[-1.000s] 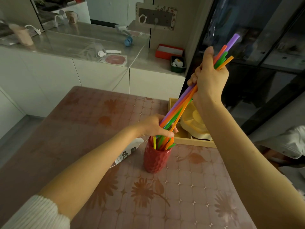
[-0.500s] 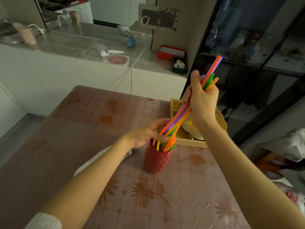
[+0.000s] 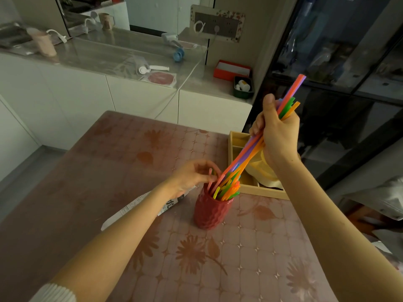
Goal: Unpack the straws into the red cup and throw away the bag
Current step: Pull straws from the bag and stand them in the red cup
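A ribbed red cup [image 3: 211, 211] stands upright on the table, with the lower ends of a bundle of coloured straws [image 3: 248, 154] in its mouth. The bundle leans up to the right. My right hand [image 3: 276, 131] is shut around its upper part, and orange, green and purple tips stick out above my fist. My left hand [image 3: 194, 175] hovers at the cup's left rim, fingers loosely curled and touching a pink straw end. The empty white printed bag [image 3: 139, 209] lies flat on the table, partly hidden under my left forearm.
A wooden compartment tray [image 3: 250, 188] holding a yellow bowl [image 3: 260, 168] sits just behind the cup at the table's right edge. The table [image 3: 261, 258] has a brown flower-patterned cover. A white counter with clutter runs behind; dark glass cabinets stand at the right.
My right hand has come down and lowered the straw bundle deeper into the cup. My left hand has let go of the bundle and now rests at the cup's rim.
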### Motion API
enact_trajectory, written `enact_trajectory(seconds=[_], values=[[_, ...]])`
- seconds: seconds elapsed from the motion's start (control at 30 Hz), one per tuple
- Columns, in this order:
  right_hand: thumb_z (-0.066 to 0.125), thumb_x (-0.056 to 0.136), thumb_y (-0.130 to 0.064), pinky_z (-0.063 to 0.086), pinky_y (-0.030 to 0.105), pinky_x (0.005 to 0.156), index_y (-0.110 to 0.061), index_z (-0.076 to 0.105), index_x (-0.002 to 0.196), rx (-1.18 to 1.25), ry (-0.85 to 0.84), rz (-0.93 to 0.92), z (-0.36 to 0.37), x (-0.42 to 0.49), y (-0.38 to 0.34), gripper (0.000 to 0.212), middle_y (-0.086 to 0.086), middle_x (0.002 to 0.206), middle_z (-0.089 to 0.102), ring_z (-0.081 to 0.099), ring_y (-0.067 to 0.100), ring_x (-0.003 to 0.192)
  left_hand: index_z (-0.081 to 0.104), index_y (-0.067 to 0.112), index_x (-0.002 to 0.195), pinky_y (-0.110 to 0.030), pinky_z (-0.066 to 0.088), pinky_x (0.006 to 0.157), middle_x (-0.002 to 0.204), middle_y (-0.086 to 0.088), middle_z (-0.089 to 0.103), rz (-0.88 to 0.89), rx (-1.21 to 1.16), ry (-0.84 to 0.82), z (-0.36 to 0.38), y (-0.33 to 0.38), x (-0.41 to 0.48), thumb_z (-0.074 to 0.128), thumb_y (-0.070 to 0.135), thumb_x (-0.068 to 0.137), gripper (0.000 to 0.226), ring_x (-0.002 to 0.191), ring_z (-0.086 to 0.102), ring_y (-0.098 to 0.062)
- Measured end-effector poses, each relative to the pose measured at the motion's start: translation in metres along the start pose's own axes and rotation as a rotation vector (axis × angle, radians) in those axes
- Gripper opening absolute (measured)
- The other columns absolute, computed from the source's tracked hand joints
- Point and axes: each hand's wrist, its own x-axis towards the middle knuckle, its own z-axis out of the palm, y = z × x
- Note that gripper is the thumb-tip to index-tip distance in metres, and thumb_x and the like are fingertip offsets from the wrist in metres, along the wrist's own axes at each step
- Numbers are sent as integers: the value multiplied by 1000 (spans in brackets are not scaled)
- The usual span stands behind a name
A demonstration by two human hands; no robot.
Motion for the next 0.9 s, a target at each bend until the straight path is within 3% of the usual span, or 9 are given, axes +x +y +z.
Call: enact_trajectory(seconds=[0.13, 0.2, 0.37, 0.5, 0.57, 0.63, 0.73, 0.83, 0.9], values=[[53, 95, -25, 48, 35, 51, -25, 51, 64, -99, -139, -28, 14, -16, 16, 31, 1, 50, 54, 51, 19, 45, 59, 3, 96, -20, 48, 66, 84, 1, 65, 3, -82, 36, 5, -6, 0, 51, -24, 69, 39, 80, 61, -12], [56, 94, -23, 50, 34, 53, -20, 52, 62, -157, -184, -17, 19, -25, 31, 32, 10, 53, 58, 55, 22, 48, 56, 4, 106, -21, 47, 69, 88, 3, 66, -10, -133, 41, 8, -9, -2, 47, -24, 64, 52, 81, 60, -12], [62, 90, -12, 55, 29, 59, -8, 56, 67, -240, -247, 173, 19, -49, 64, 23, 13, 63, 61, 61, 16, 57, 58, 28, 101, -17, 45, 74, 79, 16, 68, -54, -153, -88, 13, -4, -11, 51, -5, 57, 55, 78, 59, -3], [68, 84, -10, 54, 36, 67, 3, 59, 76, -347, -358, 252, 17, -47, 65, 18, 13, 68, 60, 60, 20, 64, 47, 35, 111, -16, 45, 81, 101, 14, 63, -100, -82, -172, 12, 0, -7, 62, -3, 62, 64, 98, 58, -4], [72, 80, -7, 56, 30, 69, 3, 62, 88, -284, -444, 298, 15, -43, 53, 16, 12, 78, 63, 64, 18, 70, 40, 40, 112, -17, 44, 85, 109, 15, 57, -114, -1, -175, 15, 2, -4, 71, -6, 67, 72, 106, 53, -5], [73, 78, -5, 57, 23, 69, -7, 61, 100, -177, -493, 336, 11, -39, 41, 25, 7, 89, 65, 66, 13, 74, 42, 40, 107, -13, 44, 84, 107, 16, 56, -127, 56, -155, 16, 4, -3, 74, -5, 67, 69, 104, 53, -1], [73, 77, -8, 56, 24, 76, -11, 59, 110, -104, -469, 288, 7, -32, 30, 36, 3, 100, 67, 68, 15, 89, 51, 31, 110, -22, 44, 91, 112, 7, 62, -162, 68, -150, 16, 1, -1, 78, -1, 64, 62, 107, 57, -9], [69, 83, -14, 56, 23, 79, -14, 60, 108, -250, -448, 190, 7, -30, 25, 27, 0, 100, 69, 68, 10, 92, 56, 24, 113, -22, 46, 91, 109, 4, 65, -176, 98, -127, 18, 2, 0, 76, 5, 70, 51, 103, 60, -10], [66, 86, -17, 54, 16, 76, -17, 61, 108, -380, -477, 86, 10, -32, 22, 23, -5, 96, 68, 66, 1, 87, 59, 27, 104, -15, 44, 84, 100, 10, 64, -190, 147, -114, 21, 5, 0, 73, 11, 75, 36, 97, 58, -6]])
